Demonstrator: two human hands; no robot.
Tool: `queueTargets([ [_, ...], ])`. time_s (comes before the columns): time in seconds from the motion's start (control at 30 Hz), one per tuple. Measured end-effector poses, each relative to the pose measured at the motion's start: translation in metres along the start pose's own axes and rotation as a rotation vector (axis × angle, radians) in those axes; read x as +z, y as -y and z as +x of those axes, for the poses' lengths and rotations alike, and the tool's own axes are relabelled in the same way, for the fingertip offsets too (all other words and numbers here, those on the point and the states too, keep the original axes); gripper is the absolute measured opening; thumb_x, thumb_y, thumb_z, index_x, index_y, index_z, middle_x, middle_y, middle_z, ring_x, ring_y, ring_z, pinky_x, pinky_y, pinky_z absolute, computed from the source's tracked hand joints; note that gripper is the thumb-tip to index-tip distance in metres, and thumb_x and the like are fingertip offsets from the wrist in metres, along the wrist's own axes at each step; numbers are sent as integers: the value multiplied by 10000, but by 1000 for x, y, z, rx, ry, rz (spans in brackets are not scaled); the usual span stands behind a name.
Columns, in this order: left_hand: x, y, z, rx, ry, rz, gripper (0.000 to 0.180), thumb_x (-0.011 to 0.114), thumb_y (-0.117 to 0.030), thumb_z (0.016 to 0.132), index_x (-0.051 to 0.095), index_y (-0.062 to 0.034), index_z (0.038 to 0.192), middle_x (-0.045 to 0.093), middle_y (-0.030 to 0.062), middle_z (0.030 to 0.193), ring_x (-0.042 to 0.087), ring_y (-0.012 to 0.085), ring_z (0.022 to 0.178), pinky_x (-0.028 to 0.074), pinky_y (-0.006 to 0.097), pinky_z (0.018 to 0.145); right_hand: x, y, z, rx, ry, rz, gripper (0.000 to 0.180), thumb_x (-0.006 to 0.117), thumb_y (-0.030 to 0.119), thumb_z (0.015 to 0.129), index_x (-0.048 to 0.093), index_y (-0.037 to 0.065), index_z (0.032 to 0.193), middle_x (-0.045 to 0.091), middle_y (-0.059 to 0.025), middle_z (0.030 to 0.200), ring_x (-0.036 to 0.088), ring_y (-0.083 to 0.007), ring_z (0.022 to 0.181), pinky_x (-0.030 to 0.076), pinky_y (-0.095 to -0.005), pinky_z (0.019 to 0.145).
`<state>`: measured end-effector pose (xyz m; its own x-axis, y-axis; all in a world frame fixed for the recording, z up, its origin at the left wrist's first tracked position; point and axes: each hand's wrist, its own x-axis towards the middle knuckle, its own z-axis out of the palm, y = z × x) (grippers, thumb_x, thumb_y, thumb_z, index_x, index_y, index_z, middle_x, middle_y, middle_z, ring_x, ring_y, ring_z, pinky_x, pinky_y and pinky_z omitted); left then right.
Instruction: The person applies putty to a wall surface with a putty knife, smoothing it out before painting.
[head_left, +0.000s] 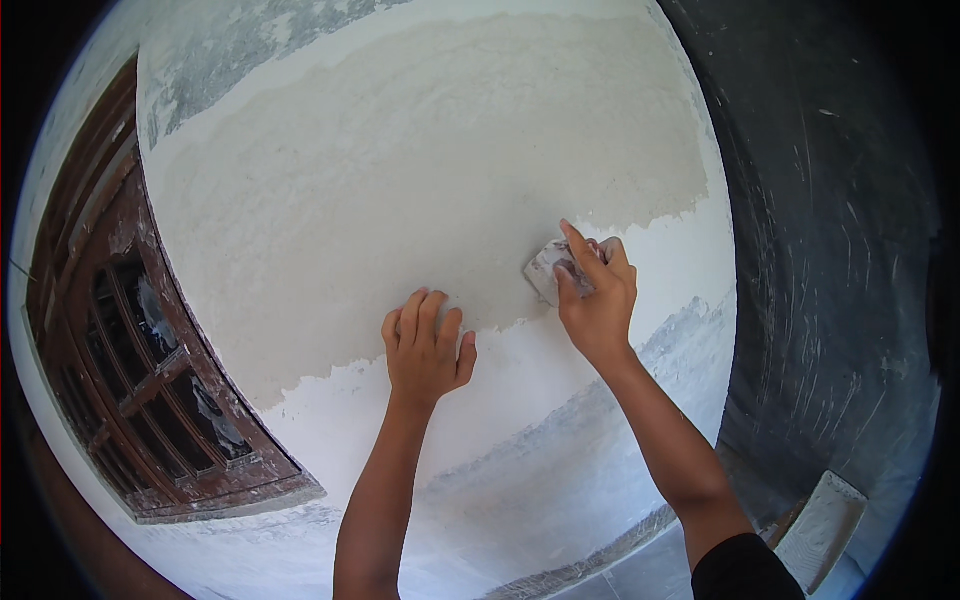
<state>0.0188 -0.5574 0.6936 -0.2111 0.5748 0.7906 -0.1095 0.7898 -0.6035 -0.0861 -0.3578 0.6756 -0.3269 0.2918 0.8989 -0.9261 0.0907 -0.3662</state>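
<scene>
On one wall (420,180), two hands, right hand (597,295) gripping one pad (546,268)

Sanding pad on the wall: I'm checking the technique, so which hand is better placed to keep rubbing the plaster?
Right hand: it grips the sanding pad against the wall. The left hand only rests flat.

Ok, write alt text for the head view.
A right hand presses a small pale pad against a plastered wall, while the left hand rests flat on it. A brown wooden window frame stands at the left.
</scene>
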Motion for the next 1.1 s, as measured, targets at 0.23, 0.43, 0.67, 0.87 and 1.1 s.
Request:
queueTargets([
  [0.23, -2, 2, -2, -3, -5, 5, 319, 595, -226, 793, 527, -82, 1069, 563, 115, 1175, 498, 309, 1167, 300, 464, 939, -6, -15, 9, -201, -173, -427, 506, 722, -9, 738, 678, 158, 1214, 510, -47, 790, 481, -179, 758, 318, -320, 696],
  [0.43, -1, 0, 0, 3, 3, -6, 313, 595, -224, 792, 531, -81, 1063, 564, 116, 1171, 498, 308, 1166, 302, 460, 940, 6, -6, -10, -150, -14, -203, 533, 705, 5, 746, 656, 194, 1242, 498, -51, 813, 493, -207, 773, 314, -334, 696],
  [0.67, -1, 0, 0, 1, -3, 3, 288, 592, -223, 796, 539, -82, 1042, 566, 108, 1165, 499, 305, 1166, 300, 457, 941, 7, 17, -20, -152, 87, -94, 528, 725, -15, 729, 679, 173, 1220, 500, -70, 824, 485, -193, 760, 336, -322, 650],
  [0.87, 1, 1, -1, 14, -16, 7, 290, 592, -223, 803, 535, -80, 1049, 563, 112, 1169, 501, 306, 1164, 300, 460, 940, 6, -4, -2, -118, -116, -173, 545, 691, 0, 757, 639, 190, 1264, 513, -49, 831, 495, -211, 779, 322, -339, 694],
  [1.1, 0, 1, -2, 4, -21, 11, 314, 593, -224, 805, 521, -83, 1076, 563, 116, 1168, 501, 306, 1164, 301, 460, 940, -2, -13, 2, -65, -186, -420, 528, 709, 12, 740, 660, 179, 1238, 521, -48, 847, 499, -203, 759, 317, -341, 697],
])
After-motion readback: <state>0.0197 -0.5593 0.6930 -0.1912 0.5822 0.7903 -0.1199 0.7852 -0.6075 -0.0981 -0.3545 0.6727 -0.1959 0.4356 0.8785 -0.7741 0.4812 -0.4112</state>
